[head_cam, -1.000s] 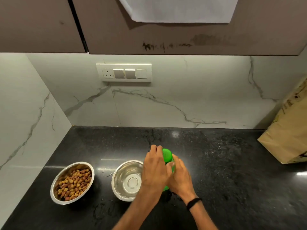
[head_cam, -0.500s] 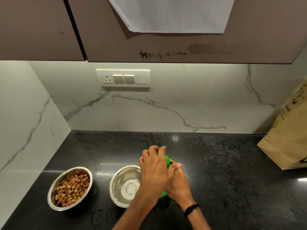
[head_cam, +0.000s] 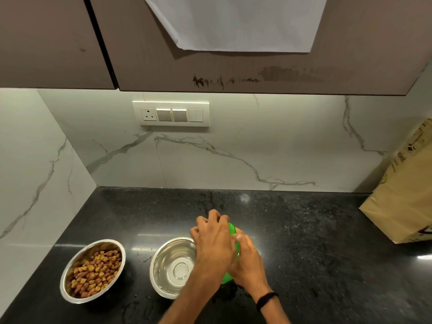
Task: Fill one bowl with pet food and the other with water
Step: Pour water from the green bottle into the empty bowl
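Twisting further round the green bottle [head_cam: 231, 232] cap since a second ago, the left hand [head_cam: 214, 242] grips its top while the right hand [head_cam: 247, 260] clasps the body beside the empty steel bowl [head_cam: 173, 267], so watering looks imminent; the kibble bowl [head_cam: 92, 270] is already filled.

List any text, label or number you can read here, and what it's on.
None can be read.
Brown paper bag: dark printing, too blurred and cut off by the frame edge.
White paper on the cabinet: looks blank.
Green bottle: mostly hidden by both hands, no label visible.

Marble backsplash [head_cam: 210, 160], brown cabinets [head_cam: 257, 73], black countertop [head_cam: 315, 253].
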